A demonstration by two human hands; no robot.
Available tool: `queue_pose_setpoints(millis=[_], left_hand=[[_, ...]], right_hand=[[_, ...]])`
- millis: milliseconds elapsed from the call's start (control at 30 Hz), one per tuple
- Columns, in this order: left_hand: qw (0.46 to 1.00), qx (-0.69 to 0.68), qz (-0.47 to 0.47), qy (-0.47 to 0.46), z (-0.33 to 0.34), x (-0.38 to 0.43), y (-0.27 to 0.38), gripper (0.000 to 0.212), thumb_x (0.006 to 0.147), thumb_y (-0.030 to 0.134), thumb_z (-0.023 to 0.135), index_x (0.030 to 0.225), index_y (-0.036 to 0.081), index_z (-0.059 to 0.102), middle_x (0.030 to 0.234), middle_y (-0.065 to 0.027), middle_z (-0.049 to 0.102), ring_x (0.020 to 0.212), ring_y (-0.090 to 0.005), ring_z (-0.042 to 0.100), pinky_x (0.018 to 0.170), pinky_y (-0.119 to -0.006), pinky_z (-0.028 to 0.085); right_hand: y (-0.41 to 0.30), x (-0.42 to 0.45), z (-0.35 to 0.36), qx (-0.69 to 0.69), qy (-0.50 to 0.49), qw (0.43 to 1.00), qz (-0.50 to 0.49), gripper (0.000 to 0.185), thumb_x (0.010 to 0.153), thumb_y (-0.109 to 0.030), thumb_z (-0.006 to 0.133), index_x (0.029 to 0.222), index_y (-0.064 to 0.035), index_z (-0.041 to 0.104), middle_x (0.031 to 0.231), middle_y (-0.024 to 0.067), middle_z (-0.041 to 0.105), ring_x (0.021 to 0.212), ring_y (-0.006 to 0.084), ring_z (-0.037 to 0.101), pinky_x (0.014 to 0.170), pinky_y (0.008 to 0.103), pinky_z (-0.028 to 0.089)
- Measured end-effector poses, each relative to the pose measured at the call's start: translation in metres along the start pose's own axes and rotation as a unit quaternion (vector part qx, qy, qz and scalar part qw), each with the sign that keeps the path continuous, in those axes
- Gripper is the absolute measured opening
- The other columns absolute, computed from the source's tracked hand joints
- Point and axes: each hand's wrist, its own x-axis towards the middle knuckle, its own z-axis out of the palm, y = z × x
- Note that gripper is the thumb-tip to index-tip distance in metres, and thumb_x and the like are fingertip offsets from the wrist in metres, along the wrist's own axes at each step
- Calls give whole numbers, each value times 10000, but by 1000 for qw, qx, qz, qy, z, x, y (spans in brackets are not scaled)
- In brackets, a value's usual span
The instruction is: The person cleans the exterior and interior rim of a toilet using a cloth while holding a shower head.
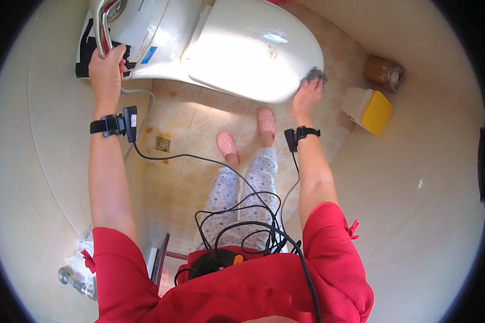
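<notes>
My left hand point(107, 74) is closed around a curved chrome handle point(102, 30), apparently of a hand shower, beside the toilet tank point(141, 24). The handle's upper end runs out of the picture. In my right hand point(308, 95) is a grey scouring pad point(316, 75), seemingly steel wool, pressed at the rounded front edge of the closed white toilet lid point(254, 56). A brownish mark point(272, 52) shows on the lid, and bright glare covers much of it. Black tape point(87, 56) and a blue label point(148, 55) are on the tank end.
Black cables point(242, 173) run from both wrist straps to my waist. A grey hose point(150, 105) hangs below my left hand. By the right wall are a yellow-lidded plastic container point(376, 113) and a brown cylindrical object point(384, 74). A floor drain point(163, 144) lies in the tiles near my pink clogs point(226, 144).
</notes>
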Motion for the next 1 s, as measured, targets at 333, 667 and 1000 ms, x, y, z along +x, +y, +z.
queue_pose_setpoints(millis=[333,667,1000], left_hand=[[999,16,23,18,-6,-2,-5,247,764,254,685,803,47,555,628,7,528,487,-56,468,425,-203,354],[1000,7,-8,13,-13,-83,-11,221,770,225,671,764,66,518,575,5,508,450,-62,460,406,-211,351],[997,-32,-63,-16,-63,-210,-52,185,812,153,655,791,59,497,600,35,487,474,-32,437,423,-196,338]], right_hand=[[-93,-70,8,-84,-67,978,181,476,878,-265,555,1088,142,428,1041,288,483,964,373,493,833,463,412],[-260,-70,16,42,-254,935,-246,407,869,-217,501,1204,13,512,1199,137,483,1096,331,452,941,425,378],[-91,-78,-40,-75,-176,840,-508,500,804,-139,515,1289,-33,461,1328,88,396,1194,297,393,930,460,381]])
